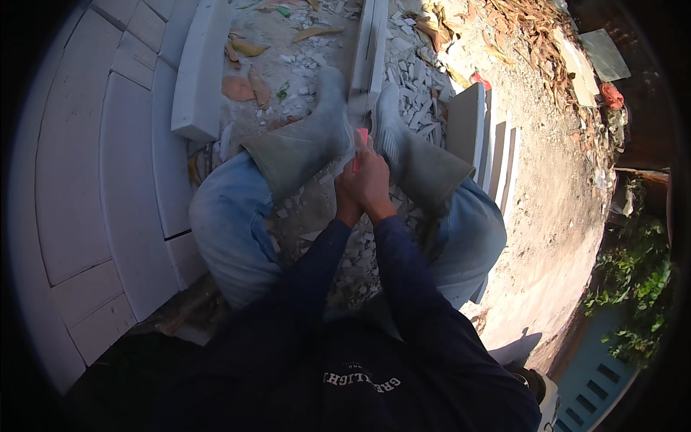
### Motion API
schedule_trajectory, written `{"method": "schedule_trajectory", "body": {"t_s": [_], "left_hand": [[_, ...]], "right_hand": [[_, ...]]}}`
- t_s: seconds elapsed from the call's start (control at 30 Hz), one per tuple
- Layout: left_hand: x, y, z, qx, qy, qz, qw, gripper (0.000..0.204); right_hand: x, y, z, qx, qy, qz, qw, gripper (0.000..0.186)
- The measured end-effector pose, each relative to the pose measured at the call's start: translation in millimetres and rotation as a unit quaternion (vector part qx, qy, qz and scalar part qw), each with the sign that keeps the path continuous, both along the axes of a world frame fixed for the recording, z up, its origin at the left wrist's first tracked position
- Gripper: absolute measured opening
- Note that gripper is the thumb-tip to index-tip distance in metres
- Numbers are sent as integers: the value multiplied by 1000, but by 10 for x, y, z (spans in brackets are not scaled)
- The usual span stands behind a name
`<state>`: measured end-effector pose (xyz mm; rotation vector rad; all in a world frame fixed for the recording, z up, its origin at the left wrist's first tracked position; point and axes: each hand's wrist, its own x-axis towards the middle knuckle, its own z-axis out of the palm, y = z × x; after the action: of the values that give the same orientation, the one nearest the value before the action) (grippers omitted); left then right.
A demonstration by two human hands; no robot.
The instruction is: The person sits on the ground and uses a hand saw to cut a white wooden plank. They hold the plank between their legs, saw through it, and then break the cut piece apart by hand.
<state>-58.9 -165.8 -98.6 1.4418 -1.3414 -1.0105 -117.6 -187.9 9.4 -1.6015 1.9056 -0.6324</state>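
Note:
My right hand (373, 181) and my left hand (345, 198) are pressed together between my shins, both closed around a red tool (361, 137). Only a short red part shows beyond the fingers, so its exact kind is hidden. My right hand lies over the left and covers most of its fingers. Just ahead of the hands, a long pale stone strip (368, 50) runs away from me, its near end between my boots. Dusty grey boots (330, 97) flank this end on both sides.
White stone blocks (129, 151) are stacked on the left, with a thick block (198, 79) beside them. Several slabs (468, 122) stand on edge by my right leg. Stone chips (414, 86) and dry leaves (248, 48) litter the ground. Green plants (633, 288) grow at far right.

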Motion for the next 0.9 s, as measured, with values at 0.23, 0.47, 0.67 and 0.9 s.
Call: {"method": "schedule_trajectory", "body": {"t_s": [0.23, 0.47, 0.67, 0.9], "left_hand": [[365, 784, 388, -23, -221, -3, 975, 37], [581, 487, 848, -46, -21, 97, 994, 18], [1040, -70, 2284, 222, 185, 47, 956, 9], [1240, -407, 2530, 165, 189, 8, 968, 11]], "right_hand": [[44, 672, -212, -106, -197, 30, 974, 65], [-84, 392, 309, -82, -368, 154, 913, 67], [-684, -996, -436, -129, 63, -22, 989, 55], [-793, -2021, -512, -225, 209, 150, 940, 28]]}}
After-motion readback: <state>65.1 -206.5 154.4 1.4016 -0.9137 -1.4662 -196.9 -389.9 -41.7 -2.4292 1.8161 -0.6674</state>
